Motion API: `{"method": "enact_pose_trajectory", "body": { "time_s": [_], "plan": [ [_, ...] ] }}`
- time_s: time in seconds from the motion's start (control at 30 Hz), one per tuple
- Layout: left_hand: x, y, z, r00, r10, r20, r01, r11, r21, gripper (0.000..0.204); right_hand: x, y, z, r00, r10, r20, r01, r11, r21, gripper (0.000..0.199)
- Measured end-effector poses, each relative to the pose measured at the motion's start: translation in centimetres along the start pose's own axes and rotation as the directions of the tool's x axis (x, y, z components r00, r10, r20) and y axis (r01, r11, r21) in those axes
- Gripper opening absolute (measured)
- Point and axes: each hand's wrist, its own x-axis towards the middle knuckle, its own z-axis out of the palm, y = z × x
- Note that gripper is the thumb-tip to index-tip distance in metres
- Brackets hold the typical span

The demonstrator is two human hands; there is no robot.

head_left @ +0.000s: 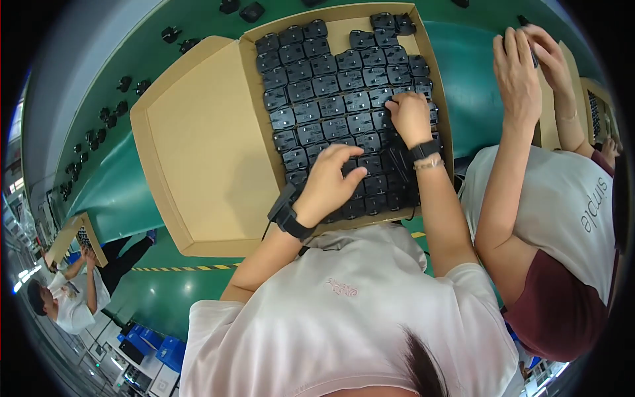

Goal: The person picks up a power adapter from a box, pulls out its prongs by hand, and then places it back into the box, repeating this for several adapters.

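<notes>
A shallow cardboard box in front of me holds close rows of black plug adapters, most with their pins facing up. Over the lower middle rows is my left hand, with thumb and fingers apart and nothing visible between them. My right hand is at the right-hand rows, fingers curled down onto the adapters. Whatever its fingertips grip is hidden beneath them. Between my hands lies a dark bundle, perhaps black cable, in shadow. Bare cardboard shows at the box's far end, between the adapters there.
The box's lid lies folded out to the left. Loose black adapters are scattered along the green bench, beyond and left. At right, a co-worker's hands handle a small black item. Another person stands far left with a box.
</notes>
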Motion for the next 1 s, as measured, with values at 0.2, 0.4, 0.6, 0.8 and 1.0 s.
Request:
{"method": "enact_pose_trajectory", "body": {
  "time_s": [0.2,0.4,0.6,0.8,1.0],
  "plan": [
    [-0.2,0.2,-1.1,0.990,-0.127,-0.057,0.118,0.983,-0.144,0.038,-1.3,-1.7,-2.6,0.969,-0.075,-0.237,0.117,0.979,0.168,0.002],
    [0.4,3.4,-3.0,0.998,0.004,0.070,0.047,0.702,-0.711,0.051,-6.3,-9.6,-11.8,0.832,-0.365,-0.418,0.504,0.811,0.296,0.014],
    [-1.8,5.0,-5.4,0.991,0.132,0.026,-0.061,0.614,-0.787,0.052,-7.8,-11.0,-14.5,0.845,-0.360,-0.397,0.527,0.687,0.500,0.022],
    [-3.6,6.3,-6.5,0.919,0.376,-0.122,-0.395,0.880,-0.262,0.046,-7.0,-11.8,-15.3,0.909,-0.397,-0.127,0.350,0.561,0.750,0.039],
    [-4.7,7.4,-5.5,0.961,0.161,-0.224,-0.275,0.623,-0.733,0.047,-8.5,-13.1,-12.1,0.982,-0.167,0.086,-0.131,-0.281,0.951,0.034]
  ]
}}
